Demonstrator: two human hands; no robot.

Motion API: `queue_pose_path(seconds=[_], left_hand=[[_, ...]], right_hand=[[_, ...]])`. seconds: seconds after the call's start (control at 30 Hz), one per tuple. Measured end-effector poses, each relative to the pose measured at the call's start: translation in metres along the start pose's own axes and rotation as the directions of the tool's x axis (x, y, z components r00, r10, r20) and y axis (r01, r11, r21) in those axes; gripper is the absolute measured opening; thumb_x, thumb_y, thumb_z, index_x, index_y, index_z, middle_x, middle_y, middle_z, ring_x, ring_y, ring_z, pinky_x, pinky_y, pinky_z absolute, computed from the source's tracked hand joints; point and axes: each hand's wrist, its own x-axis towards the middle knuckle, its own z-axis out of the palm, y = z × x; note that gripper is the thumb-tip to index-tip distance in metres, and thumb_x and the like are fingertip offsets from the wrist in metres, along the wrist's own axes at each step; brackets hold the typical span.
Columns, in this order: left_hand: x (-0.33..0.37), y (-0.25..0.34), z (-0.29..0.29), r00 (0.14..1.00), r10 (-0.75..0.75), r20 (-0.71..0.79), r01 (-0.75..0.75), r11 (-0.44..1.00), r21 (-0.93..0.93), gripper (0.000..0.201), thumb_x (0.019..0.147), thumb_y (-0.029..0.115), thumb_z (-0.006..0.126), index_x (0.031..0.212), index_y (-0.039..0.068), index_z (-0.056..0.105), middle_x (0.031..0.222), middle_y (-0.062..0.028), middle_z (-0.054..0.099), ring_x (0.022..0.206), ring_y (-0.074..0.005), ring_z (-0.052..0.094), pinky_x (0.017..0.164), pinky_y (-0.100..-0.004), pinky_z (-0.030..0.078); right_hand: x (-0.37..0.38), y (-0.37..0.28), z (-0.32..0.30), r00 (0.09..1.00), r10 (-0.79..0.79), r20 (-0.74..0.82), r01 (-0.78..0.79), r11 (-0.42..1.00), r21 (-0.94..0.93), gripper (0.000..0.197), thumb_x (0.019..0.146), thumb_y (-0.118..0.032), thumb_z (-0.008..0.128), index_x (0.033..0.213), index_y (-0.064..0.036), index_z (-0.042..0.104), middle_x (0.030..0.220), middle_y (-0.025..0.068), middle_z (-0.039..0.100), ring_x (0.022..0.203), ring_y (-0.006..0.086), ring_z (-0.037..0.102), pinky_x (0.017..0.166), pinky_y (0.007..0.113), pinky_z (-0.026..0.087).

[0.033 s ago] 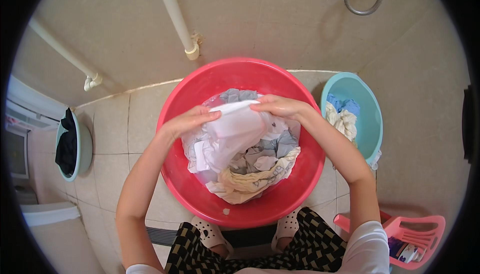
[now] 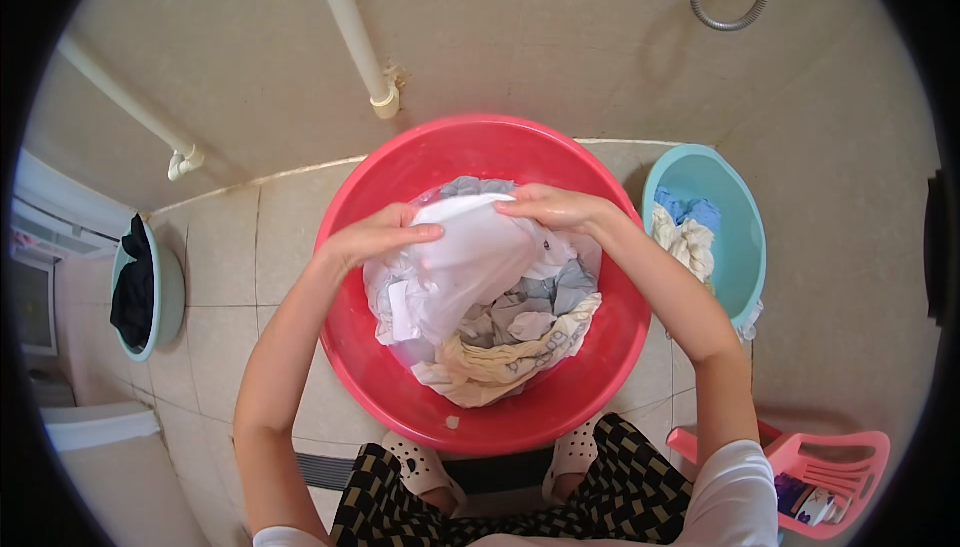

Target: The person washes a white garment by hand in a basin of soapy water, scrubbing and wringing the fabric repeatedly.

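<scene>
A wet white garment [image 2: 460,252] is stretched between my two hands above a large red basin [image 2: 480,434]. My left hand [image 2: 385,235] pinches its upper edge on the left, thumb on top. On the right, my right hand [image 2: 548,209] grips the same edge between thumb and fingers. The garment's lower part drapes down onto other wet laundry in the basin. A cream printed cloth [image 2: 500,365] lies toward the near side, and grey cloth [image 2: 572,287] sits to the right. More grey fabric [image 2: 478,187] shows behind the held edge.
A light-blue tub [image 2: 745,247] with blue and cream cloths stands to the right. At far left, another tub [image 2: 170,297] holds black clothing. A pink plastic basket [image 2: 870,457] lies at lower right. White pipes [image 2: 350,32] and a metal hose [image 2: 735,22] are along the wall.
The garment's held edge has risen slightly and bows upward between my hands. My right hand has shifted a little to the left and away from me.
</scene>
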Motion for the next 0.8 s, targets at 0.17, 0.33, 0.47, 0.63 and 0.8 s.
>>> queue_pose_path(seconds=[0.17,0.33,0.47,0.63,0.8], left_hand=[[0.042,-0.04,-0.036,0.934,0.162,-0.319,-0.087,0.967,0.239,0.061,0.075,0.005,0.063,0.128,0.003,0.035,0.118,-0.0117,0.05,0.108,-0.0204,0.049,0.091,-0.0304,0.039],[0.095,-0.118,-0.05,0.654,0.432,-0.621,-0.133,0.874,0.468,0.03,0.078,0.006,0.057,0.108,0.003,0.054,0.102,-0.0176,0.056,0.098,-0.0289,0.054,0.086,-0.0339,0.042],[0.109,-0.171,-0.042,0.443,0.476,-0.76,0.116,0.81,0.575,0.016,0.08,0.013,0.056,0.087,0.002,0.064,0.093,-0.0175,0.056,0.09,-0.034,0.054,0.081,-0.0389,0.043],[0.117,-0.182,-0.035,0.502,0.427,-0.752,0.35,0.695,0.628,0.021,0.078,0.019,0.057,0.084,0.0,0.064,0.091,-0.0179,0.054,0.088,-0.0355,0.054,0.078,-0.0418,0.043],[0.14,-0.171,-0.033,0.53,0.176,-0.829,0.126,0.951,0.283,0.024,0.084,0.022,0.053,0.08,0.0,0.063,0.092,-0.0126,0.06,0.087,-0.025,0.058,0.075,-0.0378,0.045]], right_hand=[[0.054,0.016,-0.029,0.975,-0.153,-0.158,0.129,0.98,-0.154,0.04,0.078,-0.015,0.062,0.116,-0.0055,0.051,0.11,0.006,0.054,0.103,0.0141,0.048,0.087,0.028,0.039],[0.124,0.082,-0.047,0.824,-0.327,-0.462,0.129,0.903,-0.411,0.021,0.077,-0.017,0.064,0.094,-0.005,0.062,0.089,0.0054,0.062,0.087,0.0143,0.055,0.077,0.029,0.043],[0.155,0.125,-0.023,0.636,-0.57,-0.52,0.051,0.704,-0.709,0.018,0.081,-0.02,0.058,0.092,-0.0056,0.061,0.092,0.0114,0.057,0.083,0.0225,0.058,0.075,0.034,0.045],[0.162,0.133,-0.012,0.758,-0.447,-0.475,-0.233,0.494,-0.837,0.021,0.085,-0.024,0.049,0.087,-0.0086,0.063,0.095,0.0146,0.053,0.085,0.0329,0.056,0.073,0.042,0.045],[0.163,0.133,-0.038,0.54,-0.407,-0.737,-0.298,0.726,-0.62,0.022,0.077,-0.031,0.058,0.08,-0.009,0.064,0.085,0.0147,0.06,0.08,0.0317,0.059,0.068,0.042,0.046]])
